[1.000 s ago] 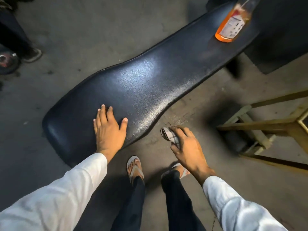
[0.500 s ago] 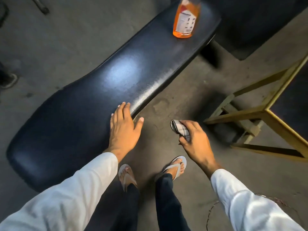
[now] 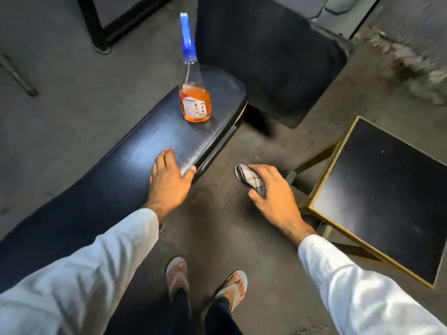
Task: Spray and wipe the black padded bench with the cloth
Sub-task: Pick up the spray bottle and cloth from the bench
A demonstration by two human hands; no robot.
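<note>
Meanwhile left hand [image 3: 169,180] grips bench [image 3: 150,143] edge; floor [image 3: 222,189] beside open.

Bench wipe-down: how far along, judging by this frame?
Done: hard to tell; the bench shows a dull sheen near the left hand, possibly spray or only glare. In hand: the right hand has the folded cloth in its grip, off the bench over the floor; the left hand lies flat on the pad. Left: the spray bottle stands untouched at the far end; wiping is not underway.

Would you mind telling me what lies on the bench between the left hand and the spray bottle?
Nothing: in the head view, only bare black padding of the bench separates the left hand from the spray bottle.
</note>
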